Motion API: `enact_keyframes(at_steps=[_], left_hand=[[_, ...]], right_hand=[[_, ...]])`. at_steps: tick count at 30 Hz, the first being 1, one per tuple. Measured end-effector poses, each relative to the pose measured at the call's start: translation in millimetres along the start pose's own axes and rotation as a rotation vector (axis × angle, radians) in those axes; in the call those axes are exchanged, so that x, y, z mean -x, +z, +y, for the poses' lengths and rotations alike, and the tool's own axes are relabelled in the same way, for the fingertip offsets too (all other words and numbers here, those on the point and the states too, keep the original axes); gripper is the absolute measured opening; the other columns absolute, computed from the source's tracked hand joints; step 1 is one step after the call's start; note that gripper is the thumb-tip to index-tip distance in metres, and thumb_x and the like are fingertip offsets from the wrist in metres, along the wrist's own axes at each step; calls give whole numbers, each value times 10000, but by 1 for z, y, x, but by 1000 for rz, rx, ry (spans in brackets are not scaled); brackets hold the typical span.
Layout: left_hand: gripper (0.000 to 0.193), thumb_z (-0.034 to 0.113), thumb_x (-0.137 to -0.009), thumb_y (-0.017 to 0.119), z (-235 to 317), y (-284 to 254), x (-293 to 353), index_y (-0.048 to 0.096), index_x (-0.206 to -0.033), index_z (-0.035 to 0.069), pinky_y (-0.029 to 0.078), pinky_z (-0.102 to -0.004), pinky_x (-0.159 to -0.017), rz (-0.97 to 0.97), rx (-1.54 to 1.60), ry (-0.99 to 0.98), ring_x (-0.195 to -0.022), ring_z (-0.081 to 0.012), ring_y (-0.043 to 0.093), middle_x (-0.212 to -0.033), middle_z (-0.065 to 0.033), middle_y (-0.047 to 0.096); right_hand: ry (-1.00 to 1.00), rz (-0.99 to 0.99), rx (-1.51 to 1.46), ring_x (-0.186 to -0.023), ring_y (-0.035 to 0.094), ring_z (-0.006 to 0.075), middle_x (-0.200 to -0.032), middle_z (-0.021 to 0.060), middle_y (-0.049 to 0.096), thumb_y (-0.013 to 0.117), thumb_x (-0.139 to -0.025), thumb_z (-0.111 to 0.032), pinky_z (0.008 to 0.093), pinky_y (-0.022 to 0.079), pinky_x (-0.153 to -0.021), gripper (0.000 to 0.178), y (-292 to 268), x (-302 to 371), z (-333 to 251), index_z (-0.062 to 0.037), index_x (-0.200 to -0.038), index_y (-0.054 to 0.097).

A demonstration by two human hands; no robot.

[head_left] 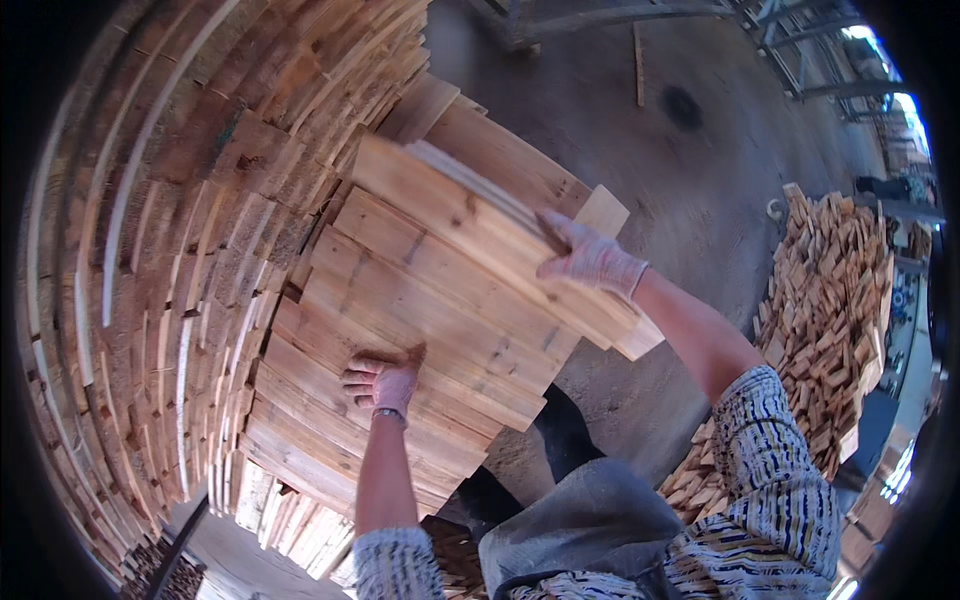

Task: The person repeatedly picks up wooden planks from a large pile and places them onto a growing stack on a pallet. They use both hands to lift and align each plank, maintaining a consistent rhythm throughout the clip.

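Note:
My left hand point(383, 383), in a pale glove with a wristband, rests on the flat top of a stack of wooden boards point(425, 310). Its fingers and thumb are spread, and nothing is in them. My right hand point(597, 258), gloved too, grips a thick wooden board point(465, 222) near its right end, thumb over the upper edge. That board slants across the far part of the stack; whether it is lifted or touching the boards under it, I cannot tell. More boards point(510, 150) lie beyond it, partly hidden.
A tall wall of stacked timber point(190, 220) rises close on the left. Over on the right is a big heap of short wood pieces point(825, 300). The grey floor point(690, 190) has a dark spot and a thin strip of wood point(639, 65). Metal framework point(800, 45) stands far right.

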State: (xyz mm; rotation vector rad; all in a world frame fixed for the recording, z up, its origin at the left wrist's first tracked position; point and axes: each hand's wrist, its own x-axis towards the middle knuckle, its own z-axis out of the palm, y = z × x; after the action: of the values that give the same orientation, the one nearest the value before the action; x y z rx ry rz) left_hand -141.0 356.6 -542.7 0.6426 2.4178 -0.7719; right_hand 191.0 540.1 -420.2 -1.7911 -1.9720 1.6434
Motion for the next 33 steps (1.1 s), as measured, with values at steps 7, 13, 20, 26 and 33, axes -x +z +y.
enact_keyframes(at_steps=[7,13,20,26,33], left_hand=[[1561,906,-639,642,-1,1,-8,-173,-1541,-72,63,-677,-1191,-215,70,85,-1478,-597,-108,-1581,-427,-140],[1541,963,-638,552,8,-11,8,-140,-1558,-61,140,-674,-1180,-163,-12,71,-1478,-604,4,-1589,-426,-94],[1543,977,-625,540,0,8,-2,-125,-1566,-49,142,-682,-1176,-115,-38,53,-1478,-612,13,-1602,-413,-57],[1601,954,-588,615,-3,22,-14,-170,-1550,-56,140,-670,-1183,-37,13,26,-1488,-594,19,-1594,-421,-88],[1543,927,-635,615,4,-22,11,-160,-1553,-43,104,-681,-1183,-238,56,64,-1483,-593,-21,-1609,-384,-107]], right_hand=[[79,104,662,-1403,394,425,-1569,218,341,776,-822,-434,490,378,-1130,879,-17,-65,22,-129,-1535,363],[88,301,817,-1325,456,381,-1406,231,455,817,-758,-427,477,405,-1075,940,38,-67,-14,-159,-1530,353],[119,224,641,-1263,510,376,-1378,199,485,854,-697,-376,455,433,-1068,1026,65,-64,-26,-185,-1556,326],[153,145,602,-1214,552,417,-1370,236,501,829,-712,-329,479,465,-1039,998,10,-65,-33,-157,-1555,324],[156,296,736,-1314,463,404,-1400,230,477,800,-752,-400,446,370,-1124,932,-32,-59,38,-152,-1535,360]])
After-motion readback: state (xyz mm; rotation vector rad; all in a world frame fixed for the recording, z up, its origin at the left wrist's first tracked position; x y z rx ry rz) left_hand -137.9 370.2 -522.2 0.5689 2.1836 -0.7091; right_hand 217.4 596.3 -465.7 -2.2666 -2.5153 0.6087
